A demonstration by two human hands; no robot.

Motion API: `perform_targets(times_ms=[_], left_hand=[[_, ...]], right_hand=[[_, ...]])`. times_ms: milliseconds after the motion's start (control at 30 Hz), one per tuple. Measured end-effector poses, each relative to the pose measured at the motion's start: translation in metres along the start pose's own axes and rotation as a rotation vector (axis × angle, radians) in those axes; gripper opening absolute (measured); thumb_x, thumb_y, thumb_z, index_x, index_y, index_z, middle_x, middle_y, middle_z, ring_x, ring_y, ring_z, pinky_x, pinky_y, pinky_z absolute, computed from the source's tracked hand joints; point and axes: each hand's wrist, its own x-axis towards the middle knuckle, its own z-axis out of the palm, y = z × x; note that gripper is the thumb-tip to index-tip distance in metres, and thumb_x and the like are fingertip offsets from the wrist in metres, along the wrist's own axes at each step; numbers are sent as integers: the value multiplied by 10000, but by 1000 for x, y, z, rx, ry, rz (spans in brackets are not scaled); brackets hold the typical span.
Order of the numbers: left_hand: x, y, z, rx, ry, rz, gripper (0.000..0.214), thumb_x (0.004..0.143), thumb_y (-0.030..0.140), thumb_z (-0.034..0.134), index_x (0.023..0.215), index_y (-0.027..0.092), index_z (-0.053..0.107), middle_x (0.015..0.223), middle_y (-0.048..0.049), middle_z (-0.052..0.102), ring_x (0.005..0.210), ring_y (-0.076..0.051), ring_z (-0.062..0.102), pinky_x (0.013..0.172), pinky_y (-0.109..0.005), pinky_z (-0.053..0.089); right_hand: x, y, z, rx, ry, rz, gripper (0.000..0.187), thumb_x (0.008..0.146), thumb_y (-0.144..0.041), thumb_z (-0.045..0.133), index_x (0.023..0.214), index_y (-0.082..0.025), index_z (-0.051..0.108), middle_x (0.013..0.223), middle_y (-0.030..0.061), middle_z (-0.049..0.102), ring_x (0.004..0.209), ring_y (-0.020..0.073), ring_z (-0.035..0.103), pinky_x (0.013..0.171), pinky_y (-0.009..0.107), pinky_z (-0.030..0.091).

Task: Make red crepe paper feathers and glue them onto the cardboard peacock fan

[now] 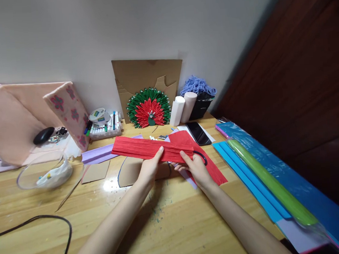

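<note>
A red paper strip (136,147) crosses the middle of the frame, pinched by my left hand (149,169) near its centre and my right hand (199,169) near its right end, beside a dark loop handle (201,154). Brown cardboard (129,172) lies lower on the tabletop (176,227), left of centre.

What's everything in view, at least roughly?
paper strip: one, red, in both hands
sheet: one, red, beneath strip
loop handle: one, dark, by right hand
peacock: one, green-red, back
cardboard: one, brown, behind peacock
rolls: two, pale, right of peacock
yarn: one bundle, blue, behind rolls
phone: one, black, near rolls
markers: many, mixed, back left
bowl: one, clear, left
panels: several, pink, left
cable: one, black, left
tube: one, green, right
packs: several, blue, right
table: one, light brown, below
left hand, right hand: one each, centre
</note>
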Motion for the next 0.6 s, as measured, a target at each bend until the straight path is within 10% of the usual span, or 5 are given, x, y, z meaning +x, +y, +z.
perform_targets(times_ms=[300,600], left_hand=[[-7,-7,5,112,105,-12,491,608,451,732,980,143,643,1147,-107,631,1105,-246,556,997,-344,377],[-31,11,14,168,62,247,344,722,388,646,1014,207,641,1179,-43,615,1145,-215,522,1017,-311,332]], right_hand=[[0,-5,-4,-66,190,-148,289,712,-444,659,708,-175,554,431,-73,520,327,56,366,332,181,277],[-5,-10,-1,68,91,-82,287,712,-433,658,688,-164,562,434,-49,542,321,48,401,314,158,286]])
